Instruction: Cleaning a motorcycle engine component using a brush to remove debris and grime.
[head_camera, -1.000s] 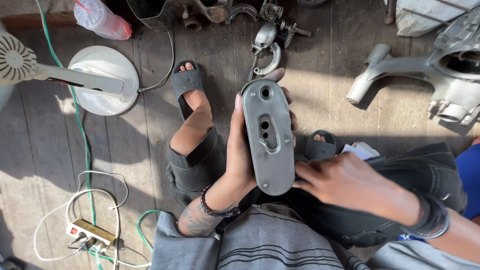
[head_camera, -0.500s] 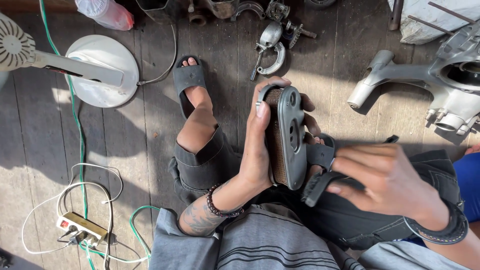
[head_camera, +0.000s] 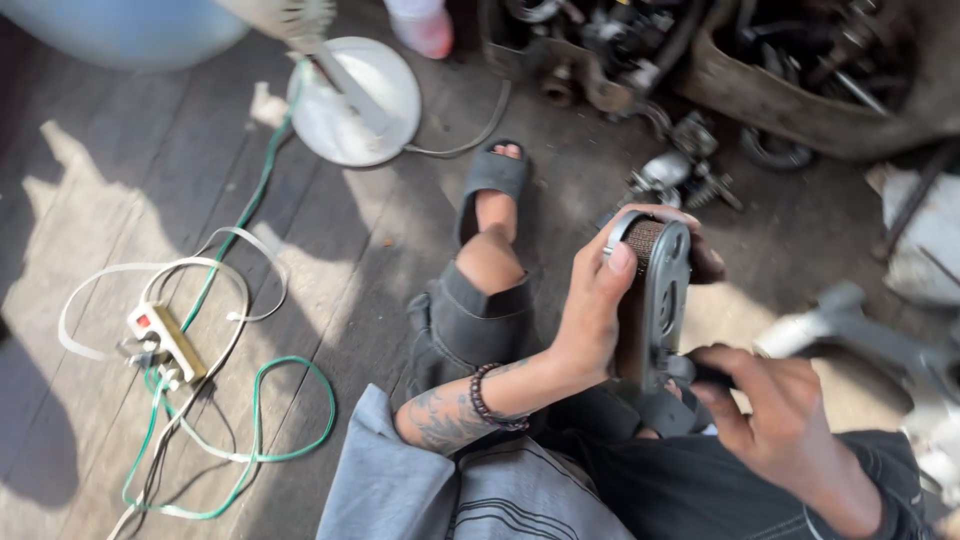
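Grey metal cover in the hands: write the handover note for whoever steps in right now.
Left hand: grips the grey metal cover upright on edge, thumb at its top.
Right hand: at the cover's lower end, fingers closed on a small dark part; what it is cannot be told.
Around: sandalled foot stretched out on the wooden floor; fan base, power strip with green cable to the left; engine parts ahead.
Done: cover lifted off the floor.
Left: cover not yet set down or fitted anywhere.
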